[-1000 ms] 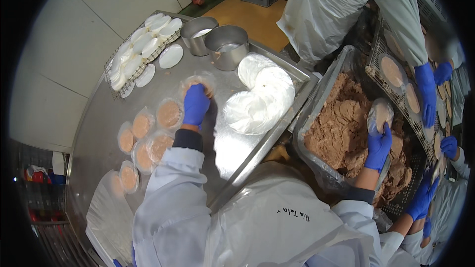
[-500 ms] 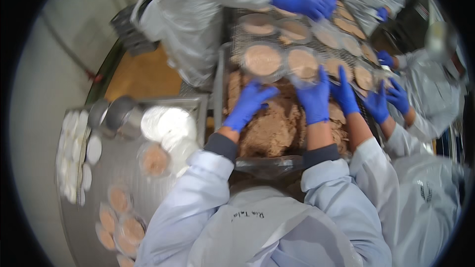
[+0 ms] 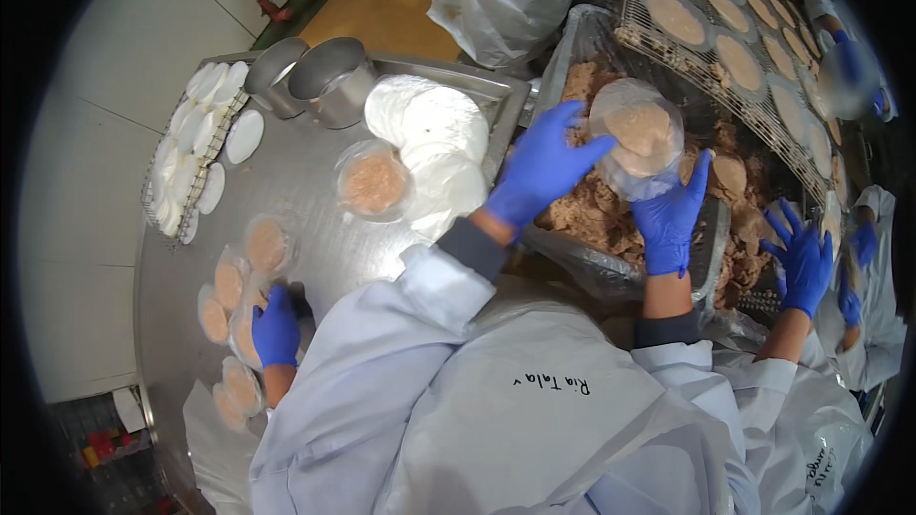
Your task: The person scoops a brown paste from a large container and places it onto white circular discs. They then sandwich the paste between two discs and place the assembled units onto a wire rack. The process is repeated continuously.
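Note:
A round, flat meat patty on a clear plastic sheet (image 3: 637, 131) is held above a lined tub of ground meat (image 3: 596, 219). My right hand (image 3: 670, 221) grips the near edge of the sheet, its fingers partly hidden behind the film and its thumb raised. At the patty's left edge, my left hand (image 3: 542, 170) is open, fingers spread and thumb overlapping the film; whether it touches is hard to tell. Both hands wear blue gloves. Left of them, a single patty on film (image 3: 374, 181) lies beside a stack of round clear sheets (image 3: 429, 138) on the metal table (image 3: 301, 172).
Two metal rings (image 3: 332, 81) and a rack of white discs (image 3: 196, 138) stand on the table's far left. A co-worker's gloved hand (image 3: 275, 329) reaches to several patties (image 3: 229, 281). A mesh belt (image 3: 658, 38) carries patties; another co-worker's hand (image 3: 803, 262) is at right.
My view has swung left. Both hands have drawn away from the mesh belt, with one filmed patty now held over the tub. A co-worker's hand has appeared at the left table.

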`<action>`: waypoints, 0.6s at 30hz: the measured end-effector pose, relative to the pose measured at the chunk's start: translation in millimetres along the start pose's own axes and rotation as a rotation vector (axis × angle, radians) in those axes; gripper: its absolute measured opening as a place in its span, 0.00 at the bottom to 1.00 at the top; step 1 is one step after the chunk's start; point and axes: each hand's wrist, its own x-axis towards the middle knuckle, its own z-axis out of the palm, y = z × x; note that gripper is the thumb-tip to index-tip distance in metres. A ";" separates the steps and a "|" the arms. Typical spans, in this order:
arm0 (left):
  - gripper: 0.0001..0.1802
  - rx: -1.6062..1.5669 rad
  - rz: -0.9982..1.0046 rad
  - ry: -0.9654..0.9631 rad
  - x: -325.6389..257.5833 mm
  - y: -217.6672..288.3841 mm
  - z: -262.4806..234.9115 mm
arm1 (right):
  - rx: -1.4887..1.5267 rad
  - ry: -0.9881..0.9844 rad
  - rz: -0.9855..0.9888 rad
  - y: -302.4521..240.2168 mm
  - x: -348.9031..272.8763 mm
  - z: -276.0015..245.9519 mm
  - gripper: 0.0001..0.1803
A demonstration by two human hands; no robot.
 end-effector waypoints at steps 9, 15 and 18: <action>0.17 1.073 0.077 0.356 -83.7 -93.0 -200.6 | -0.040 0.261 -0.121 -7.6 23.5 -28.2 0.22; 0.16 0.837 0.083 0.035 -99.9 -108.5 -138.7 | -0.107 0.191 -0.441 -61.2 44.5 -26.3 0.27; 0.16 0.671 0.036 0.117 -114.1 -121.8 -144.2 | -0.062 0.014 -0.379 -78.2 56.3 -17.3 0.26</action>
